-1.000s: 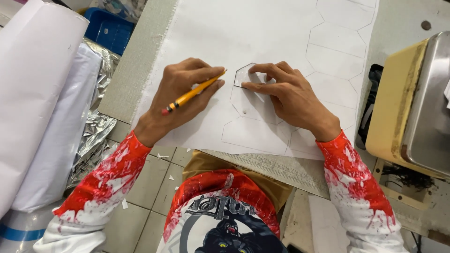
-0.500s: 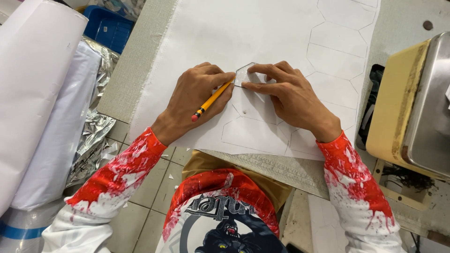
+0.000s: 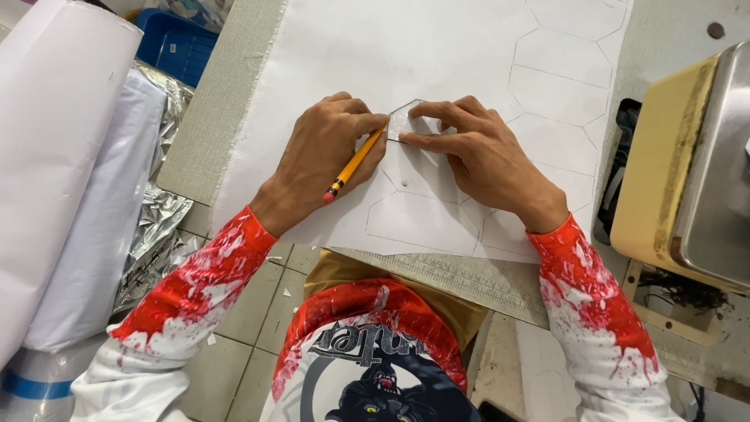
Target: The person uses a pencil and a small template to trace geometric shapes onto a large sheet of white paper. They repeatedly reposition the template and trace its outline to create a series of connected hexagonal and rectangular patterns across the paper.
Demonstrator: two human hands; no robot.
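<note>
Left hand [image 3: 326, 156] grips yellow pencil [image 3: 355, 162], tip at edge of clear hexagon template [image 3: 406, 121]. Right hand [image 3: 480, 156] fingers spread, pressing template flat on white sheet [image 3: 406, 47] atop table [image 3: 211, 117].

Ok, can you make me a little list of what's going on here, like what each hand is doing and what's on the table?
left hand: holds a yellow pencil, its tip at the edge of the template
right hand: presses a small clear hexagon template flat on the sheet
sheet: white fabric with hexagon outlines drawn at the right and near the hands
table edge: a ruler lies along it
right side: a sewing machine, cream and metal
left side: white rolls and silver foil
</note>
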